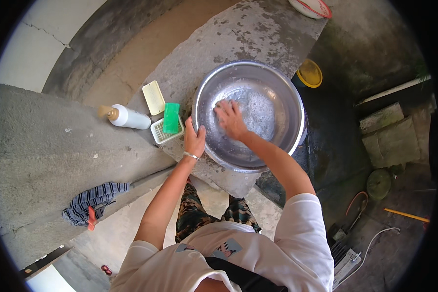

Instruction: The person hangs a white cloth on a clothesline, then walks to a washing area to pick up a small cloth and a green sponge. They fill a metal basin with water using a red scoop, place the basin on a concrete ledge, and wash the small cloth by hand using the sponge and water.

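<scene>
A wide silver metal basin (283,90) stands on a concrete slab, with sudsy water (260,114) in its bottom. My left hand (194,141) grips the basin's left rim, thumb toward the inside. Inside the basin, my right hand (231,119) reaches down to the left part of the bottom, fingers spread and slightly blurred; nothing shows in it. Left of the basin, a green bar of soap (171,118) rests across a white slotted soap dish (159,136). The pale yellow lid (154,98) lies just beyond the dish, and a white pump bottle (130,118) is beside them.
The concrete slab (204,48) ends close to the basin's right side, above a lower dark floor. Down there are a bucket with yellow inside (309,73) and stone blocks (392,138). A red-rimmed bowl (310,8) sits far right; a striped cloth (93,198) hangs lower left.
</scene>
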Available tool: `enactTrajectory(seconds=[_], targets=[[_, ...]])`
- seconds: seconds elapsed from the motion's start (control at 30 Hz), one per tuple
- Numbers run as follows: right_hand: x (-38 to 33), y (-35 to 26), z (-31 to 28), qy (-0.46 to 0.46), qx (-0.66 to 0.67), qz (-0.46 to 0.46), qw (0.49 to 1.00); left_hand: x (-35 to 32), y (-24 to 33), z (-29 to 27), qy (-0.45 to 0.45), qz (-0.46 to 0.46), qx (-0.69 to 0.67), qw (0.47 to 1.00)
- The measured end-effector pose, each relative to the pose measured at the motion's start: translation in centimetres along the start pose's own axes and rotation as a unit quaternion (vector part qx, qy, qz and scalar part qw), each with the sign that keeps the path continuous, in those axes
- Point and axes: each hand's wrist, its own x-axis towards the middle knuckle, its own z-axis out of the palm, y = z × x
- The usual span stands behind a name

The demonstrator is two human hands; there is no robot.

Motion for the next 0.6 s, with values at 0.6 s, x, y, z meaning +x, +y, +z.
enactTrajectory(seconds=[0.6], targets=[[0.8,-7.3,-0.8,0.004,0.407,-0.056,0.912,-7.5,-0.1,2.7,0.031,-0.04,0.007,0.999]])
